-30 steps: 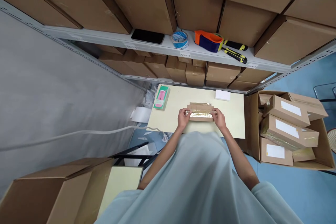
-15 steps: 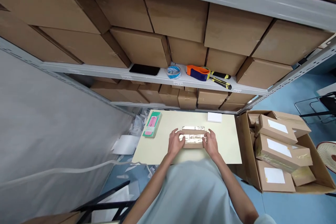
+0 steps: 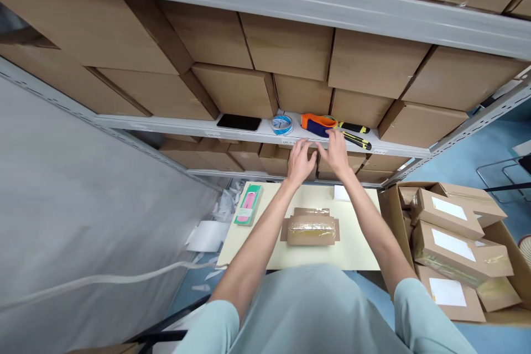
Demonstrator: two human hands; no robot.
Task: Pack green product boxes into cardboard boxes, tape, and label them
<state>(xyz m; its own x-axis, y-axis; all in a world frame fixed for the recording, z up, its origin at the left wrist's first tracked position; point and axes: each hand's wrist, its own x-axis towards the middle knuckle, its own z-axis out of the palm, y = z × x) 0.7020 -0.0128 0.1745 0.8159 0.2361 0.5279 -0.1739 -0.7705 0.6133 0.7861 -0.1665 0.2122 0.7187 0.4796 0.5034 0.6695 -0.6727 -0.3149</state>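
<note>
My left hand (image 3: pixel 301 161) is raised in front of the shelf edge, fingers apart and holding nothing. Beside it my right hand (image 3: pixel 335 152) reaches up, its fingertips just at the orange and blue tape dispenser (image 3: pixel 318 124); whether they touch it I cannot tell. Two black and yellow utility knives (image 3: pixel 355 140) lie on the shelf to the right of the dispenser, and a roll of blue and white tape (image 3: pixel 282 125) is to its left. Below my hands, a small cardboard box (image 3: pixel 312 230) with shiny clear tape across its top rests on the table, its side flaps sticking out.
A black phone (image 3: pixel 239 122) lies on the shelf, under rows of cardboard boxes. On the pale table (image 3: pixel 352 243) are a green and pink package (image 3: pixel 249 206) and a white box (image 3: pixel 341 193). At right stands a large carton (image 3: pixel 390 215) of labelled boxes. A white cable (image 3: pixel 124 279) crosses at left.
Both hands have let go of the cardboard box and risen to the shelf, the right one to the tape dispenser. The box stays on the table. The view has tilted up a little.
</note>
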